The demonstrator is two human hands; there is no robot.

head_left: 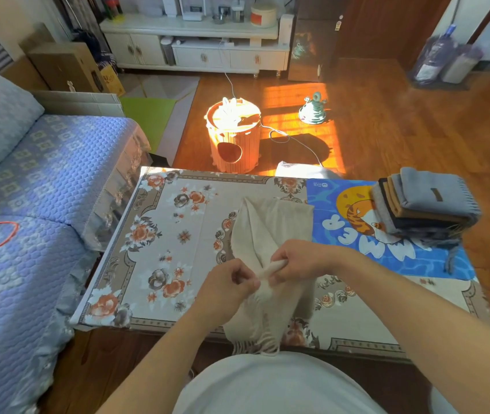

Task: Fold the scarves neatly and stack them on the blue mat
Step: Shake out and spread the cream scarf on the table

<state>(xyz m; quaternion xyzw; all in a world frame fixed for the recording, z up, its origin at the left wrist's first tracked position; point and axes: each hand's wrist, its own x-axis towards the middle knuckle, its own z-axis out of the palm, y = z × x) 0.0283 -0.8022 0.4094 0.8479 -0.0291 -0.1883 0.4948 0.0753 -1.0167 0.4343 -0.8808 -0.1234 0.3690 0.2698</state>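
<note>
A sunlit living room with a wood floor holds a low worktop [160,234] covered by a flowered cloth in beige and orange. Over its near edge, both hands work on a cream scarf [270,228]. The left hand [228,283] has its fingers curled, pinching the scarf's bunched edge; the right hand [300,259] grips a rolled bit of the same edge, the two hands nearly touching. The scarf is soft, pale and loosely doubled: its far part lies on the worktop, reaching toward the blue mat [336,204], while its fringed end hangs off the near edge in front of the person's white shirt. How many layers it is folded in is hard to tell. The blue mat, printed with a cartoon tiger and white letters, lies just right of the scarf on the worktop. On the mat's far right corner sits a stack of folded scarves [426,201], grey on top, tan and dark below; the lower ones show only as edges.
</note>
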